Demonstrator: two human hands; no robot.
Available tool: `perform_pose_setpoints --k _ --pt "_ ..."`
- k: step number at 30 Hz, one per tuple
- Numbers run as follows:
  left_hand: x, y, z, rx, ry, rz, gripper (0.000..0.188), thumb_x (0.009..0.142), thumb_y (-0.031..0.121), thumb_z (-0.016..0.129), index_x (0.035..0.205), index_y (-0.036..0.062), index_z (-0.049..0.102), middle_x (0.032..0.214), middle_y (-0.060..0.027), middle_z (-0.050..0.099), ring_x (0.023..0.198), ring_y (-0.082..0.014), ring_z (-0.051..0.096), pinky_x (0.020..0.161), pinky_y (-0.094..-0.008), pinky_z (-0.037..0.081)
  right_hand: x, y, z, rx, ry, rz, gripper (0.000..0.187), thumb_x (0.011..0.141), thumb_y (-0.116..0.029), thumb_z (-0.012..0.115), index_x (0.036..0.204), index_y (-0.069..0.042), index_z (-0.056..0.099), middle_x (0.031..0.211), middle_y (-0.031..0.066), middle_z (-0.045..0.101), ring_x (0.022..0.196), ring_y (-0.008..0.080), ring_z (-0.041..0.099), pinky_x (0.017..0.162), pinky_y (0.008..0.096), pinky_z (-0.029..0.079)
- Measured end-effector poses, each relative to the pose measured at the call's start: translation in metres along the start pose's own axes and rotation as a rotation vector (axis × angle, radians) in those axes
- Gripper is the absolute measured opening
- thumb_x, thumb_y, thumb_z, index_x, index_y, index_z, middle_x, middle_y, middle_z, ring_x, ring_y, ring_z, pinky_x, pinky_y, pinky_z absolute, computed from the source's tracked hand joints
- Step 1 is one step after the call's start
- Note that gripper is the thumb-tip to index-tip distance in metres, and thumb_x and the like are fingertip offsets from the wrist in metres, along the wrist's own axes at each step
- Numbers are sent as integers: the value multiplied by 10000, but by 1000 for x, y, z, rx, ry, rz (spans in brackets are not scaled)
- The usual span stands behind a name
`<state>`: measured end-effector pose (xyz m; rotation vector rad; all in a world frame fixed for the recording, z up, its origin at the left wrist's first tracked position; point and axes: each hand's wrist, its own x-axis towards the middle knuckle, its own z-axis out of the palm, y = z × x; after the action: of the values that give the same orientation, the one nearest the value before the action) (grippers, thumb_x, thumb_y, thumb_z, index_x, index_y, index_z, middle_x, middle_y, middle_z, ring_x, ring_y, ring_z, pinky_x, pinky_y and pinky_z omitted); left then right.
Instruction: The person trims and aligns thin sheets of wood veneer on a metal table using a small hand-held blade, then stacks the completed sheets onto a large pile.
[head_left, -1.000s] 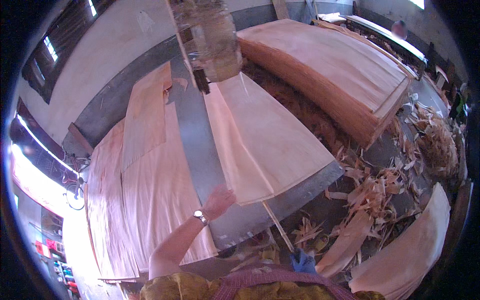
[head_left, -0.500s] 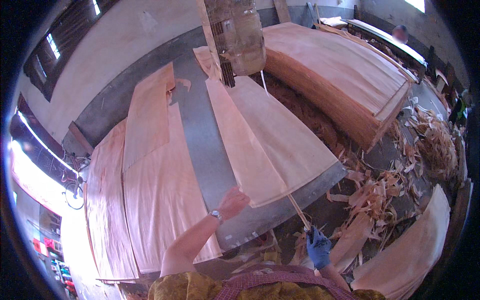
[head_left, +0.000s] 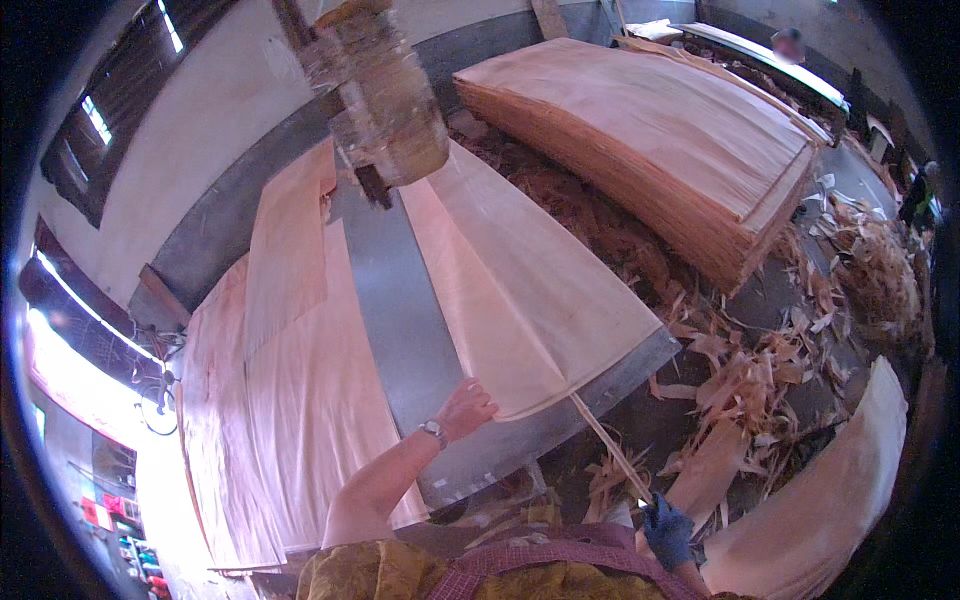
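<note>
My left hand (head_left: 468, 410), bare and with a watch at the wrist, pinches the near left corner of a pale wood veneer sheet (head_left: 540, 290). That sheet lies on a grey tabletop (head_left: 400, 300). My right hand (head_left: 667, 528), in a blue glove, is closed around the near end of a thin wooden stick (head_left: 610, 445). The stick slants out from the sheet's near edge, and a raised fold in the veneer runs away from that spot. How far the stick reaches beneath the sheet is hidden.
More veneer sheets (head_left: 300, 390) cover the table's left side. A tape-wrapped block (head_left: 390, 100) hangs over the far end. A thick veneer stack (head_left: 640, 130) stands at the back right. Veneer scraps (head_left: 740, 400) litter the floor, beside a large curved sheet (head_left: 820, 490).
My right hand has moved right and slightly down, and more of the stick shows outside the sheet. My left hand stays at the corner. The hanging block appears further left, larger and tilted.
</note>
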<state>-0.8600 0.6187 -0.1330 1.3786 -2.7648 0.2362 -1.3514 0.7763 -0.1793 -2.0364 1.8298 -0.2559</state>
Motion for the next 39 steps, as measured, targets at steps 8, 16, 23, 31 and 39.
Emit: perform_pose_setpoints --k 8,16,23,31,39 --pt "47 7 -77 -129 158 -99 104 737 244 687 723 146 654 698 -51 585 765 -261 600 794 -409 482 -79 221 -24 -685 173 147 88 853 -207 631 889 -130 607 715 103 591 680 328 597 579 459 446" --pt "117 8 -169 55 374 -143 212 641 135 754 836 184 687 762 -5 583 828 -233 597 827 -424 475 -148 365 -107 -617 340 335 152 827 -117 687 961 -99 619 796 107 582 783 317 569 664 444 434" --pt "183 17 -220 165 457 -150 255 617 124 743 862 153 678 787 -13 591 854 -219 602 919 -435 462 -59 404 -131 -571 135 268 290 857 -155 606 1132 -63 592 862 109 576 828 311 570 727 454 450" --pt "205 30 -231 188 379 -218 248 630 135 738 871 146 681 809 -26 592 871 -232 592 964 -460 428 56 333 -170 -421 115 104 136 890 -192 615 996 -108 602 779 144 617 694 349 616 585 483 467" --pt "157 36 -202 164 288 -355 171 656 162 747 821 178 701 780 -24 599 866 -228 598 959 -459 427 151 197 -157 126 -184 -149 485 933 -250 611 1372 -71 510 638 166 617 567 379 605 538 471 488"
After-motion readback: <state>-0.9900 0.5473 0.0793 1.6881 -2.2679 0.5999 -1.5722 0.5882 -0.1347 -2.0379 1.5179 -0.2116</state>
